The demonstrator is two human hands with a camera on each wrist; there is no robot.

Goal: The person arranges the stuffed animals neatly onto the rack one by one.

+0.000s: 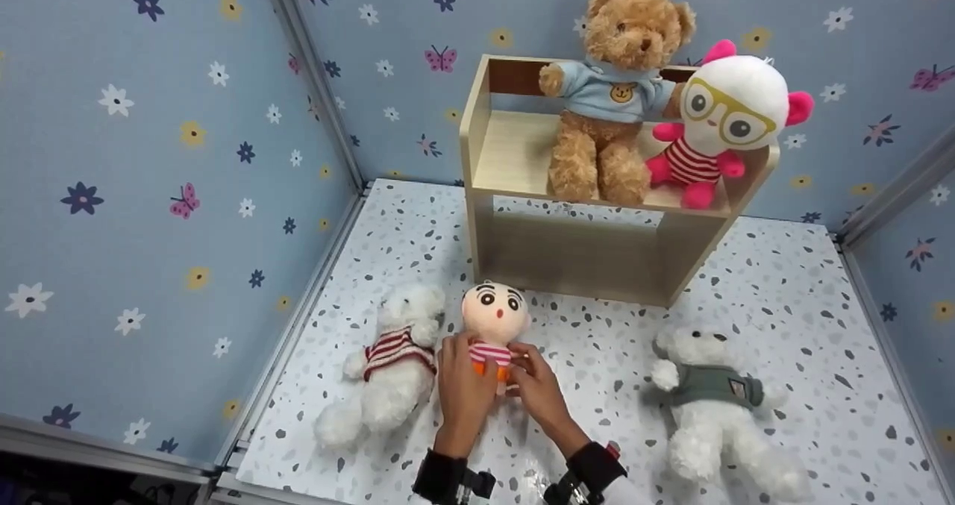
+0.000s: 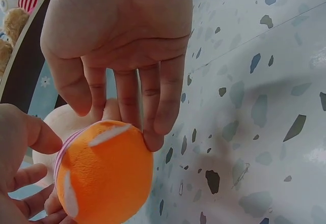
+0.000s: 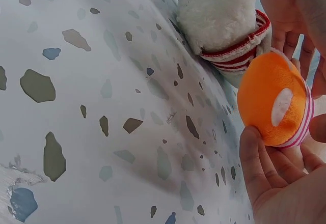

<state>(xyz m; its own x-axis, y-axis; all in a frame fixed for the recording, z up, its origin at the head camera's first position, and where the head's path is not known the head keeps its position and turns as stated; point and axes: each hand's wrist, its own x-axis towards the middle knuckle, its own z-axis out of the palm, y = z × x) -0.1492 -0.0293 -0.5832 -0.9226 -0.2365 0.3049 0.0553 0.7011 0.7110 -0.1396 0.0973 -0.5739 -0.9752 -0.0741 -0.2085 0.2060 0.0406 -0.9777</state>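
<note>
A small plush doll [image 1: 492,318] with a round head, thick brows, striped top and orange shorts is between both hands, face up in the head view. My left hand [image 1: 464,389] holds its left side, thumb over the front. On the other side, my right hand [image 1: 543,397] grips the body with fingers bent around it. The wrist views show the rounded orange bottom [image 2: 107,173] with pale leg patches, fingertips against it. Just left of the doll lies a white plush bear [image 1: 392,371] in a red-and-white striped sweater.
Behind the doll stands a wooden shelf [image 1: 477,147]; a brown teddy bear [image 1: 604,117] and a pink-and-white panda plush [image 1: 716,117] sit on its upper level. A white plush in a green shirt [image 1: 709,400] lies at right. Patterned panels [image 1: 149,192] border the speckled table [image 1: 597,356].
</note>
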